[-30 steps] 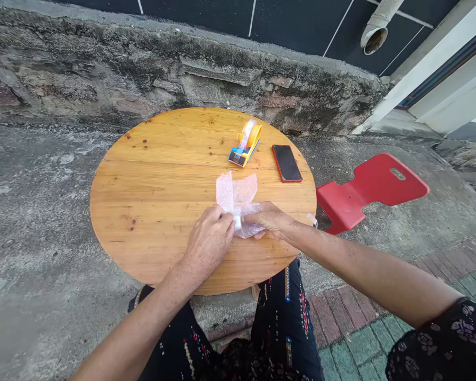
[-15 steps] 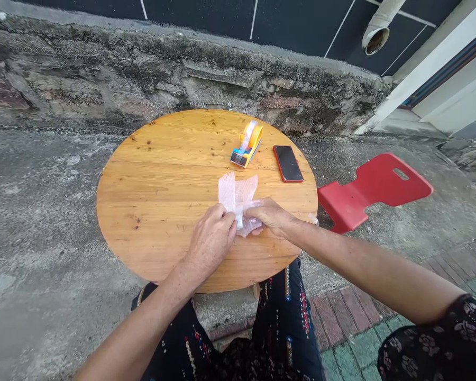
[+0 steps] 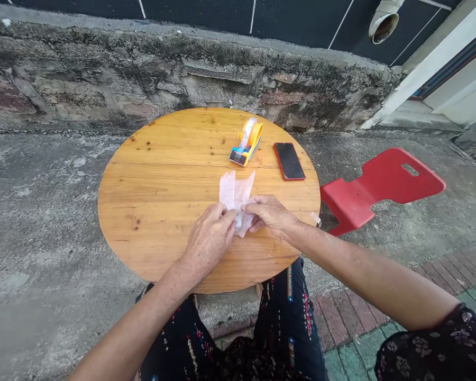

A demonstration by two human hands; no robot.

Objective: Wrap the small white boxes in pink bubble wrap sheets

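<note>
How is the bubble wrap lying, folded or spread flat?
Folded: left hand and right hand pinch the bubble wrap bunched together, flaps overlapping.

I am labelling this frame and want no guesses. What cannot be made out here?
Head view: whether anything lies inside the bubble wrap; left hand and right hand grip and cover it.
Head view: pale scrap at the edge of the wooden table, too small to identify.
Head view: drain pipe, cut by the top edge.

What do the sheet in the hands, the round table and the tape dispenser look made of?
Bubble wrap: seemingly thin plastic film, translucent and dimpled. Round table: wood boards with grain and knots, smooth finish. Tape dispenser: probably glossy moulded plastic, yellow and blue.
</note>
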